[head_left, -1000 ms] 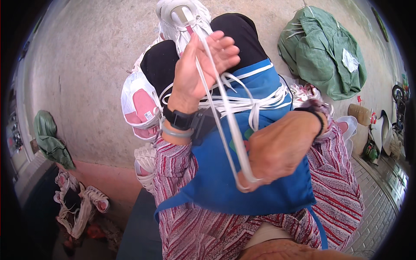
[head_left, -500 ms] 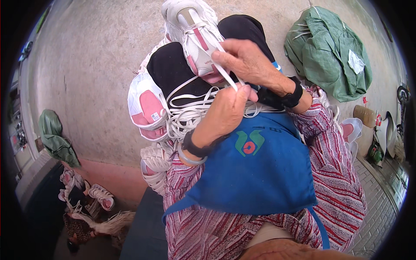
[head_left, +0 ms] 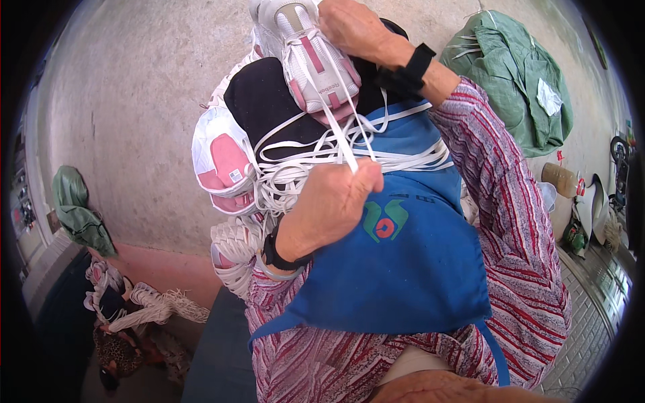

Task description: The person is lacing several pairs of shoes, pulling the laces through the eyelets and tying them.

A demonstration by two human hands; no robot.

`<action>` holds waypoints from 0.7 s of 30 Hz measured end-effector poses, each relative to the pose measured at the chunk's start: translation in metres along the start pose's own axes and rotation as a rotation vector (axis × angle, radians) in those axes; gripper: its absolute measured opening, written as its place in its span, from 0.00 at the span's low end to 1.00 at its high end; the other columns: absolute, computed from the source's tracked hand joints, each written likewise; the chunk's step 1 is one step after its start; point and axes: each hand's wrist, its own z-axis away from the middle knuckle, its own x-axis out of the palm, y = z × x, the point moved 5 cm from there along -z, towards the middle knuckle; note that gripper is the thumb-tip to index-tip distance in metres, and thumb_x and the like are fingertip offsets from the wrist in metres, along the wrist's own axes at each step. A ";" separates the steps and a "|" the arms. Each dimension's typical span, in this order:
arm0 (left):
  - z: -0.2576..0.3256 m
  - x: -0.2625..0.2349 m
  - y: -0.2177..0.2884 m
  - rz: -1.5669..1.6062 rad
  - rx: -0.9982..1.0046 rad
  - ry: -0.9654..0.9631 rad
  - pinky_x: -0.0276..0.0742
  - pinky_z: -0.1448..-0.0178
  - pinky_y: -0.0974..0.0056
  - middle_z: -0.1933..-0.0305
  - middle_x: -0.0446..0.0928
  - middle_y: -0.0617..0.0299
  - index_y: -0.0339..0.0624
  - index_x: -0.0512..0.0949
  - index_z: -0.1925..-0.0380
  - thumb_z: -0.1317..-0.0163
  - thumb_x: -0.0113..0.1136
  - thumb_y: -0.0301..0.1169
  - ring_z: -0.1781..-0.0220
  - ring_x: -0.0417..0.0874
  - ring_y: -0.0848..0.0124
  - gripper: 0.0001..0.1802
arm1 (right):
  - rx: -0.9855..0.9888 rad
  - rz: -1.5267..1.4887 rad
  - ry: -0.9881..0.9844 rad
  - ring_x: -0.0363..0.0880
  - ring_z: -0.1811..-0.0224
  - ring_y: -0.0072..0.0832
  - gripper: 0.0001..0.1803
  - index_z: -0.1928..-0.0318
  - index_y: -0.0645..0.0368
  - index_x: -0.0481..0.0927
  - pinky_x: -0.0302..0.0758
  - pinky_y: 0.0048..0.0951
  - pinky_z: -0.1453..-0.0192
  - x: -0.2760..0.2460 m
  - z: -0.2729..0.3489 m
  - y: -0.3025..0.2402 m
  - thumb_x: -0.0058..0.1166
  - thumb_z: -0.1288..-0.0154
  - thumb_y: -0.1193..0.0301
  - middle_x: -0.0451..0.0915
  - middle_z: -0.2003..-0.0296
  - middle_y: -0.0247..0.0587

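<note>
A white sneaker (head_left: 311, 84) with pink trim rests on my black-clad knees, its tongue toward me. My left hand (head_left: 329, 205) pinches a flat white shoelace (head_left: 345, 146) that runs taut from the sneaker's top; a second strand also reaches the fingers. On the sneaker's far right side lies my right hand (head_left: 356, 30), fingers curled against the upper; the fingertips are partly hidden. Under the laced strands, a bundle of loose white laces (head_left: 285, 176) drapes across my lap and the blue apron (head_left: 410, 269).
More white-and-pink sneakers (head_left: 227, 161) sit at my left. A green sack (head_left: 500, 80) stands at the far right, and another green cloth bundle (head_left: 80, 211) at the left. A co-worker (head_left: 117, 349) with sneakers and laces is at lower left. A plastic jug (head_left: 559, 178) lies at right.
My right hand has left the laces and moved up to the sneaker's side. My left hand has moved down and left, drawing the shoelace toward me.
</note>
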 end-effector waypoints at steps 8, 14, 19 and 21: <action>-0.004 -0.011 0.022 0.044 -0.063 -0.166 0.70 0.71 0.57 0.80 0.72 0.54 0.36 0.77 0.72 0.22 0.42 0.37 0.80 0.74 0.55 0.22 | 0.373 -0.696 -0.399 0.65 0.82 0.16 0.18 0.59 0.59 0.85 0.61 0.23 0.80 -0.052 0.047 -0.010 0.55 0.28 0.56 0.81 0.73 0.32; -0.026 0.012 0.007 -0.258 0.258 -0.168 0.71 0.71 0.61 0.77 0.72 0.54 0.36 0.76 0.67 0.24 0.43 0.34 0.77 0.76 0.62 0.17 | 0.510 -1.701 -0.560 0.56 0.87 0.10 0.14 0.61 0.62 0.80 0.48 0.15 0.88 -0.047 0.086 -0.086 0.58 0.29 0.61 0.73 0.79 0.25; -0.052 -0.071 -0.043 -0.181 -0.167 0.448 0.78 0.64 0.56 0.68 0.80 0.51 0.38 0.78 0.58 0.29 0.52 0.33 0.70 0.82 0.56 0.11 | 0.657 -1.381 -0.411 0.66 0.84 0.10 0.10 0.62 0.59 0.81 0.51 0.11 0.82 -0.054 0.083 -0.064 0.56 0.29 0.65 0.70 0.81 0.21; -0.077 -0.099 -0.053 -0.422 -0.113 0.636 0.80 0.61 0.54 0.64 0.81 0.50 0.39 0.79 0.58 0.32 0.55 0.30 0.65 0.85 0.52 0.08 | 0.590 -1.383 -0.504 0.59 0.84 0.08 0.11 0.59 0.57 0.82 0.50 0.14 0.82 -0.053 0.086 -0.066 0.54 0.27 0.63 0.67 0.82 0.19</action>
